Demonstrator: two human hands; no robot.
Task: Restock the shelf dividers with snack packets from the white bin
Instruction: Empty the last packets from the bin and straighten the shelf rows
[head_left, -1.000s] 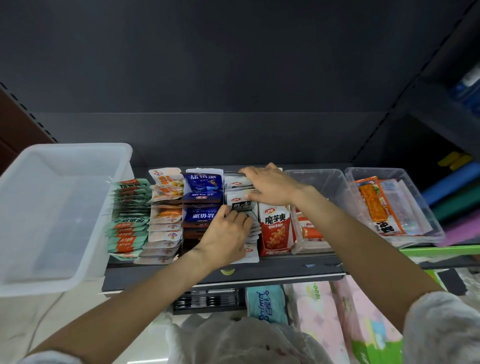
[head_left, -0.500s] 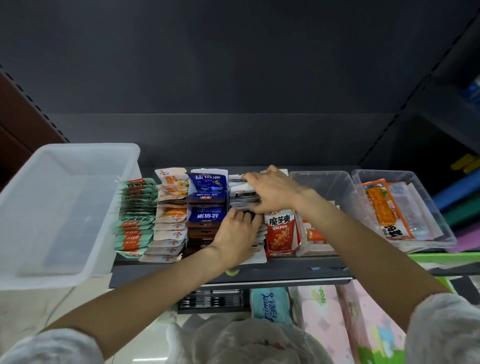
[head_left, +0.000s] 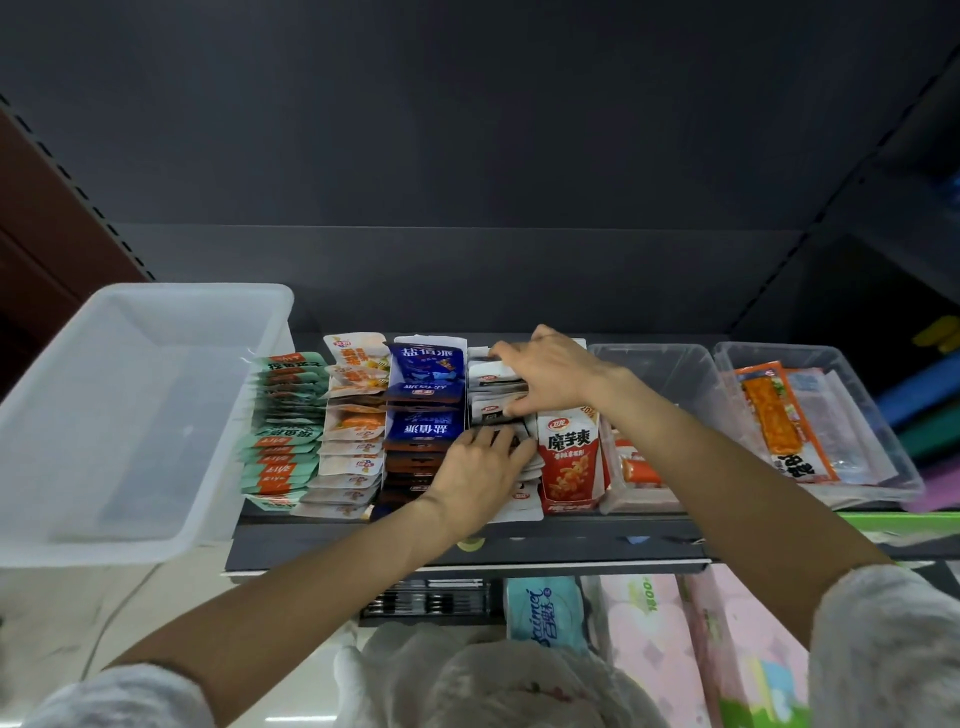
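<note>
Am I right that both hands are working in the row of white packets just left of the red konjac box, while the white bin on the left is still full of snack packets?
Not quite. The head view shows the white bin with nothing visible inside it. The rest holds: the left hand and right hand are both on the white packets, just left of the red konjac box.

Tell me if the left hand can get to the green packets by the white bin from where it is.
Probably yes: the left hand rests on the white packets, and the green packets lie uncovered two rows left.
</note>
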